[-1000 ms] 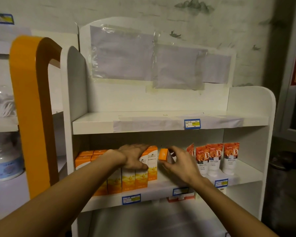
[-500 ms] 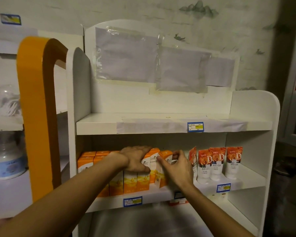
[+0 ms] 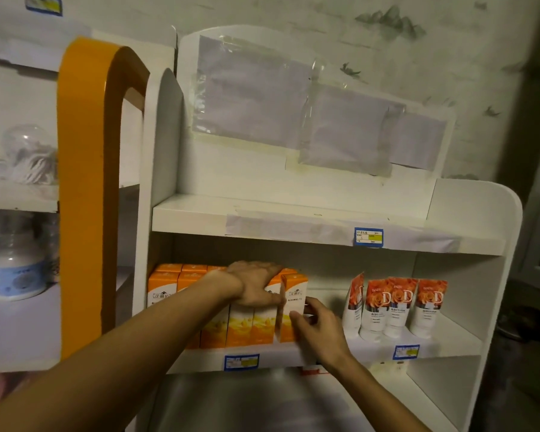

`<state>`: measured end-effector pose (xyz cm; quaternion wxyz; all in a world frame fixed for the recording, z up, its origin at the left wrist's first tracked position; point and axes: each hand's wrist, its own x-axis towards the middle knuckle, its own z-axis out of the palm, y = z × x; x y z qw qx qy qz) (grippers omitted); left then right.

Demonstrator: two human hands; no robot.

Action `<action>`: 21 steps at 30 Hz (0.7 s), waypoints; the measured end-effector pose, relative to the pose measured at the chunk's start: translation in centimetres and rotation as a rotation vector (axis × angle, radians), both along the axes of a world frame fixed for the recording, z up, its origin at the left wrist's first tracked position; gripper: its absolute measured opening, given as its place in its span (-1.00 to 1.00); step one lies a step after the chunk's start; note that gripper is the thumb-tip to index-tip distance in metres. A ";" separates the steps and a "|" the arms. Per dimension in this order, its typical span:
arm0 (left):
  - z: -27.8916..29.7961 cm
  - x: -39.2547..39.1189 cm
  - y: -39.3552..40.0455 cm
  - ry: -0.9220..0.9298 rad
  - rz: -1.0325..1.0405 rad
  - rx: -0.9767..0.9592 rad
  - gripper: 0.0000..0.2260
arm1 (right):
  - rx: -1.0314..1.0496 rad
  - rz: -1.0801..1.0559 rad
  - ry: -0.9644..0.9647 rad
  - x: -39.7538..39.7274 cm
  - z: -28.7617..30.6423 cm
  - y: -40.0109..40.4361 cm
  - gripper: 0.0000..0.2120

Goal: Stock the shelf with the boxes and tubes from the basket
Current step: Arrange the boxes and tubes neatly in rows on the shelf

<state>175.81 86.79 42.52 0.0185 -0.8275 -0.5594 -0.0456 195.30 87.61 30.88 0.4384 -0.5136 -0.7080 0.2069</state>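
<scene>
Head view. The shelf point(image 3: 293, 358) is a white unit with a bare upper board and a stocked middle board. On the middle board, a row of orange-and-white boxes point(image 3: 243, 325) stands upright at the left, packed side by side, with more boxes behind them. Four tubes point(image 3: 396, 304) stand cap-down at the right, well apart from the boxes; the leftmost tube is turned edge-on.

The left hand point(image 3: 256, 283) lies palm-down over the tops of the boxes, fingers spread flat and pressing on them, not closed around any one box.

The right hand point(image 3: 317, 325) is at the end box point(image 3: 292, 307), the rightmost in the front row. Its fingers are partly curled against the box's right side and the thumb sits on its front face, a loose grip. The end box stands upright on the board, touching its neighbour.

Blue price labels point(image 3: 241, 361) are fixed to the board edges. The basket is out of view.
</scene>
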 end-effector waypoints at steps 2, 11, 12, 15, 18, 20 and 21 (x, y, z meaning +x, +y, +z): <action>0.0 0.0 0.0 0.001 0.001 0.000 -0.28 | -0.005 0.035 -0.002 -0.7 -0.3 -0.2 -0.61; -0.1 -0.1 -0.1 0.017 -0.010 0.004 -0.39 | -0.086 0.075 -0.013 -1.7 -1.6 -0.7 -0.59; -0.1 -0.1 -0.1 0.022 -0.010 0.004 -0.39 | -0.087 0.066 -0.021 -1.9 -1.8 -0.8 -0.60; 0.1 0.0 -0.1 0.035 -0.013 -0.001 -0.39 | -0.078 0.041 -0.029 -2.2 -2.0 -0.8 -0.60; 0.4 0.1 0.1 0.026 -0.023 -0.022 -0.40 | -0.119 0.071 -0.014 -1.8 -1.6 -0.9 -0.60; 0.7 0.1 0.3 0.040 -0.022 -0.034 -0.40 | -0.157 0.111 -0.001 -1.4 -1.0 -1.1 -0.57; 0.8 0.2 0.4 0.051 -0.020 -0.042 -0.40 | -0.165 0.129 -0.005 -1.1 -0.8 -1.4 -0.54</action>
